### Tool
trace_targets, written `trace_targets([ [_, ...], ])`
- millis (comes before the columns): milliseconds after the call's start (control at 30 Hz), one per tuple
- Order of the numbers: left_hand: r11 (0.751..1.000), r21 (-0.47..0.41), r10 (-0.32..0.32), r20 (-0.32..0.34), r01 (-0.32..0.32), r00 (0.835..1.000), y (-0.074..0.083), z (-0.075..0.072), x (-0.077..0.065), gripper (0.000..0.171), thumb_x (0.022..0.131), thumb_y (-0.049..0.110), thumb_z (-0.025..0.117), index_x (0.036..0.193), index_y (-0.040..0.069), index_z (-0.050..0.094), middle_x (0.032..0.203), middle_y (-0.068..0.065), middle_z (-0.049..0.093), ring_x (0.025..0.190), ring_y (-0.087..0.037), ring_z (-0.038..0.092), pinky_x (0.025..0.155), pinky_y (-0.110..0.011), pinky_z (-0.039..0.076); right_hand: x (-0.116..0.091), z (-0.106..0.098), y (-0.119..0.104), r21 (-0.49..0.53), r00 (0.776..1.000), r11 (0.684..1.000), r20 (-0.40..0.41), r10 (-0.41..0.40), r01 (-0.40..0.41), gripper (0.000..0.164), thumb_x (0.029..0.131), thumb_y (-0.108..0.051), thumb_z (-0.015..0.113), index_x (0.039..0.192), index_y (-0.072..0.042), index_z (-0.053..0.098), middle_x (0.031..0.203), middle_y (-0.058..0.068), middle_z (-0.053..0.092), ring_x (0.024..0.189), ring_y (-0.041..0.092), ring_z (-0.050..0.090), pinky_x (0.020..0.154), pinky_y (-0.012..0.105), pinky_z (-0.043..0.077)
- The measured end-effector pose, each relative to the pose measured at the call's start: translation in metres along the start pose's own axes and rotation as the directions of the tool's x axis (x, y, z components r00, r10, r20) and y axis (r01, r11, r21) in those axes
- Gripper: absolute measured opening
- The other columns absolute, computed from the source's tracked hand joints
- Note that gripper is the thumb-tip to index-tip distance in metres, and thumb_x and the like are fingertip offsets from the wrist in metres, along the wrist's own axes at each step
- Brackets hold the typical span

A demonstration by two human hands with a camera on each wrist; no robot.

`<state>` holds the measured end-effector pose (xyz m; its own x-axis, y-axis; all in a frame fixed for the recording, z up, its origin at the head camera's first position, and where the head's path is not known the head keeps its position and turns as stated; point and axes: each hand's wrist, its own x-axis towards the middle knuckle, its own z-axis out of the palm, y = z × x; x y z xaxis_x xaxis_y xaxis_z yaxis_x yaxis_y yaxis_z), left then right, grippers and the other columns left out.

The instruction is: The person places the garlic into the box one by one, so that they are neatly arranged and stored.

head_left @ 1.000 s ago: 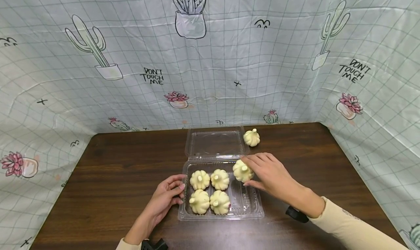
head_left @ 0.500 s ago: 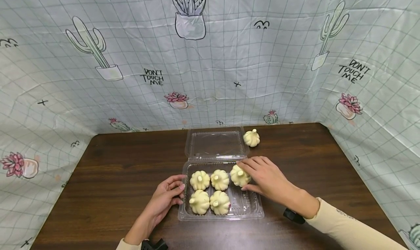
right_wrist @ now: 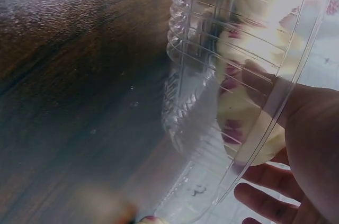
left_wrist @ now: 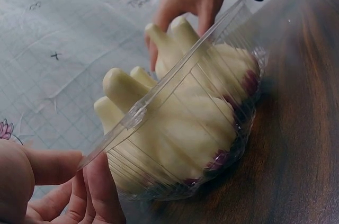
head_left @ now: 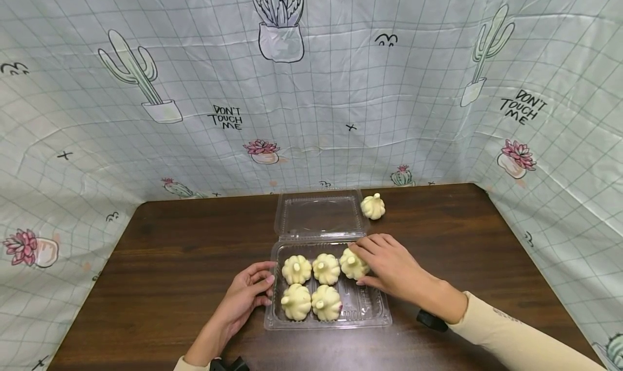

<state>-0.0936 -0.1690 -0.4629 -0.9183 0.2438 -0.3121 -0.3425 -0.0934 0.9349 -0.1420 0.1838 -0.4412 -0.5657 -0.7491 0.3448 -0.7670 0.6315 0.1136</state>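
Observation:
My right hand (head_left: pixel 396 268) holds a pale garlic bulb (head_left: pixel 351 264) in the back right part of a clear plastic clamshell container (head_left: pixel 357 302). In the right wrist view, the thumb shows through the clear wall beside the purple-marked bulb (right_wrist: pixel 251 128). My left hand (head_left: pixel 245 295) pinches the container's left rim between thumb and fingers, plainest in the left wrist view. Several garlic bulbs (head_left: pixel 297 302) sit in two rows in the left and middle of the container, stems up. From the left wrist side, the nearer bulbs (left_wrist: pixel 185 134) partly hide the right hand.
The container's lid (head_left: pixel 318 217) lies folded back behind it. Another garlic bulb (head_left: pixel 372 207) stands on the dark wooden table (head_left: pixel 185 246), beside the lid's right edge. A cactus-print cloth (head_left: pixel 316 90) hangs behind and along both sides.
My right hand has moved the garlic bulb left and slightly toward me, close to the back row's middle bulb. The left hand stays at the container's rim.

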Motion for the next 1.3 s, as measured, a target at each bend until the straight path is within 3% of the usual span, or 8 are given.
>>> trace_targets([
  [700, 1.0, 0.003, 0.008, 0.005, -0.008, 1.0, -0.001, -0.001, 0.0, 0.05, 0.108, 0.009, 0.061, 0.151, -0.009, 0.042, 0.104, 0.001, 0.058, 0.079, -0.008, 0.058, 0.066, -0.021, 0.056, 0.007, 0.002, -0.007, -0.064, 0.999, 0.998, 0.046, 0.005, -0.002, 0.074, 0.073, -0.046, 0.096, 0.128, -0.005, 0.07, 0.118, 0.008, 0.066, 0.109, 0.027, 0.063, 0.099, 0.043, 0.054],
  [1300, 1.0, 0.004, 0.015, 0.01, -0.015, 1.0, 0.0, -0.001, -0.001, 0.051, 0.108, 0.008, 0.06, 0.151, -0.009, 0.042, 0.103, 0.002, 0.058, 0.079, -0.007, 0.058, 0.066, -0.021, 0.056, 0.011, -0.002, -0.013, -0.087, 0.996, 0.996, 0.083, 0.023, -0.016, 0.06, 0.069, -0.038, 0.099, 0.114, -0.009, 0.073, 0.108, 0.004, 0.072, 0.104, 0.025, 0.063, 0.096, 0.041, 0.052],
])
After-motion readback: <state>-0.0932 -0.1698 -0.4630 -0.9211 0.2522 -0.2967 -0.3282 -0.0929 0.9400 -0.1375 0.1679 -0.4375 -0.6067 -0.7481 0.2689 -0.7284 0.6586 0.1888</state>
